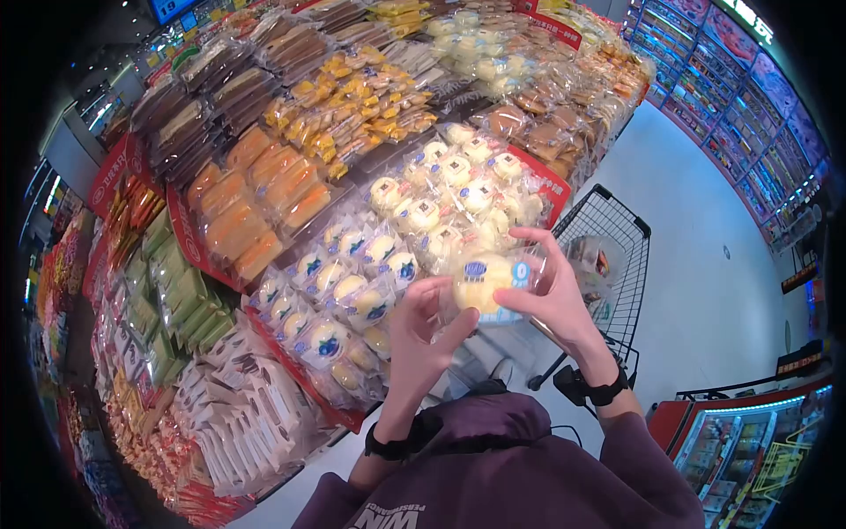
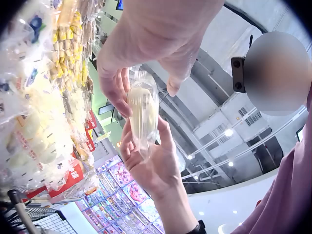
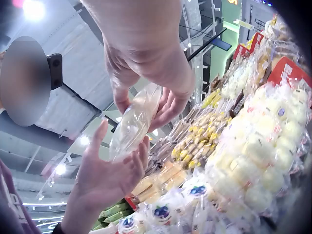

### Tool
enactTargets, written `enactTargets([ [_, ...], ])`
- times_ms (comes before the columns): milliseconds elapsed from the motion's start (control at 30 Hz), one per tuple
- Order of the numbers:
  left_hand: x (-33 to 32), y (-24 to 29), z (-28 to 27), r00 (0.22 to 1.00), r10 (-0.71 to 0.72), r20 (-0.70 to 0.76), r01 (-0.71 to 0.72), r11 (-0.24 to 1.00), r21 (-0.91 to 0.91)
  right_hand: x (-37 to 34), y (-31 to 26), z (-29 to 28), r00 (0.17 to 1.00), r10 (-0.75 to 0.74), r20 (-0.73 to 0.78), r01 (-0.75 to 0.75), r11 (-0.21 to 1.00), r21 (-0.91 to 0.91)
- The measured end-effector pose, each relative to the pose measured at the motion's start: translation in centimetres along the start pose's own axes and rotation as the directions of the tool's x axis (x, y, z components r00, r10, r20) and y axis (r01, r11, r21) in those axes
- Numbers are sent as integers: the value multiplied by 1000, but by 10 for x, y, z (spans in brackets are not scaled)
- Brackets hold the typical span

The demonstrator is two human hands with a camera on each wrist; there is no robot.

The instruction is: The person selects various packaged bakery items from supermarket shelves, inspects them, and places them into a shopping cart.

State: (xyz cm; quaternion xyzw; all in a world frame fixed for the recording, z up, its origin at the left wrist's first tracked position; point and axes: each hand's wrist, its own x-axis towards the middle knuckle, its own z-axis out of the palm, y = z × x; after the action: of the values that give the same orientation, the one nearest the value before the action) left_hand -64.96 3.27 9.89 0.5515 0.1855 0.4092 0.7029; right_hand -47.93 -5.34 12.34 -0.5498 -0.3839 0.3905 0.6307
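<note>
A pale round bun in a clear plastic packet, printed in blue, is held up in front of the chest above the display. My right hand pinches its right side, thumb on the near face and fingers behind. My left hand is at the other side, its fingers touching the packet's far face. In the left wrist view the left thumb stands apart from the packet. Seen edge-on in the right wrist view, the packet is tilted between both hands.
Wrapped white buns and blueberry-printed packets lie on the display just beyond the hands. Orange-brown packaged loaves are further left. A black shopping cart stands at the right, and a red-framed chiller at the lower right.
</note>
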Motion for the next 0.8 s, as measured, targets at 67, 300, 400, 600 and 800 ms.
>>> enactTargets([
  [67, 8, 0, 10, 998, -70, -8, 70, 997, 39, 0, -5, -12, 994, -13, 109, 14, 1000, -13],
  [300, 25, -38, 40, 979, -200, -28, 202, 974, 98, 4, 2, -66, 1000, -22, -16, 23, 999, 43],
  [400, 37, -38, 60, 963, -262, -59, 244, 945, -219, 2, 36, -104, 993, 0, -118, -6, 998, -57],
  [600, 73, -62, 85, 931, -356, -84, 322, 906, -273, -67, 192, -155, 997, -34, 64, 72, 470, -879],
  [800, 106, -67, 141, 943, -334, -13, 325, 925, -196, -82, 228, -193, 974, 203, 105, 13, 411, -911],
])
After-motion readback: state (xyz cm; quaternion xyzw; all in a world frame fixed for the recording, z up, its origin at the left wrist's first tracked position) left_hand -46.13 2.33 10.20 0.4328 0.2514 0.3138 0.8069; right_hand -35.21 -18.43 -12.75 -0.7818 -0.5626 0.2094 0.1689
